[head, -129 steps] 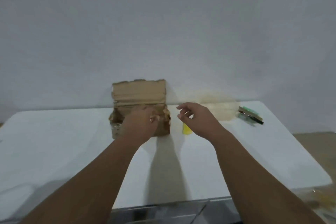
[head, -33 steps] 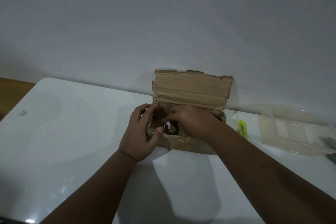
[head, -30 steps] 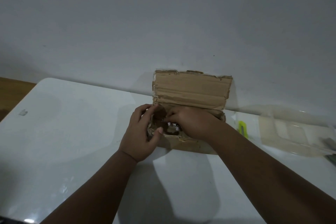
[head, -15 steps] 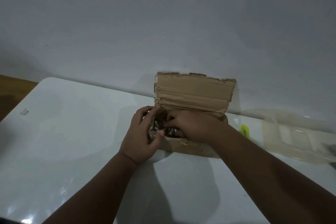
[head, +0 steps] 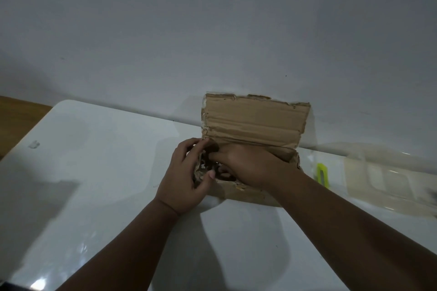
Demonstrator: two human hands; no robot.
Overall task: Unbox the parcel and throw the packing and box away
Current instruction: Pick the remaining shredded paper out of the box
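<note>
cardboard box [head: 255, 123], flap raised, on white table [head: 94, 172] by wall [head: 212, 30]. left hand [head: 182, 182]: curled round box's left end. right hand [head: 250, 165]: sunk in packing [head: 200, 169] inside; grip cannot be told. yellow cutter [head: 322, 174] just right.

Both bare forearms reach forward from the lower edge and converge. The left hand [head: 183, 179] curls round the left end of the cardboard box [head: 255, 120], thumb at the near rim and fingers over the far corner. The right hand [head: 250, 166] lies palm down with its fingers bent into the box; whether they hold anything is hidden.
</note>
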